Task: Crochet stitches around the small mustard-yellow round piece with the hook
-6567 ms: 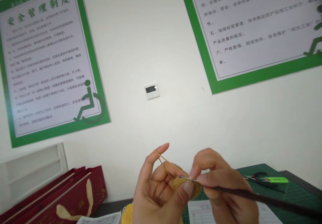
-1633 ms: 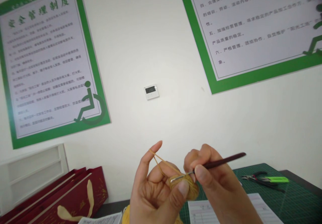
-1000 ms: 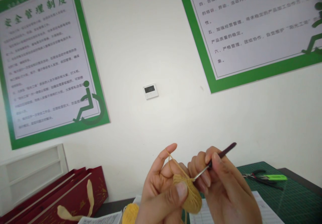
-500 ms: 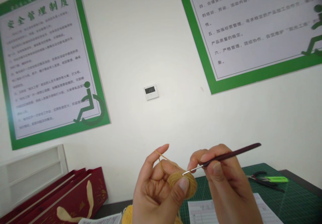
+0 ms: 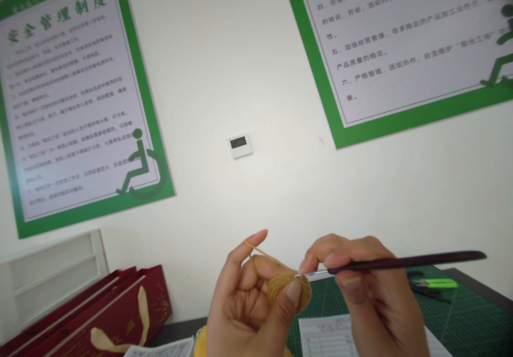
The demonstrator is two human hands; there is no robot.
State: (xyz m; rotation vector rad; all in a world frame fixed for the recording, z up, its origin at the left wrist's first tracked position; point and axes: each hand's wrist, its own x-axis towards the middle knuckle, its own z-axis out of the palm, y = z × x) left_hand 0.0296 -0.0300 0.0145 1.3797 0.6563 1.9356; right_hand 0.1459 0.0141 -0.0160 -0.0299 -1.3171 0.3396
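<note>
My left hand (image 5: 244,298) pinches a round mustard-yellow crocheted piece (image 5: 289,291) between thumb and fingers. A strand of yellow yarn (image 5: 261,252) runs from the piece up over my raised left index finger. My right hand (image 5: 372,287) grips a crochet hook (image 5: 404,263) with a long dark handle, which lies almost level and points right. The hook's metal tip touches the edge of the crocheted piece. Below my left hand, a yellow yarn ball (image 5: 201,343) is mostly hidden.
A green cutting mat (image 5: 468,298) lies under my right hand, with a printed paper form (image 5: 324,335) and green-handled pliers (image 5: 435,283) on it. Red gift bags (image 5: 80,314) stand at lower left, beside a white shelf unit (image 5: 48,266). Framed notices hang on the wall.
The hook has swung from slanting up to nearly level, with its handle further right. My right hand has shifted slightly right. The crocheted piece stays in my left hand.
</note>
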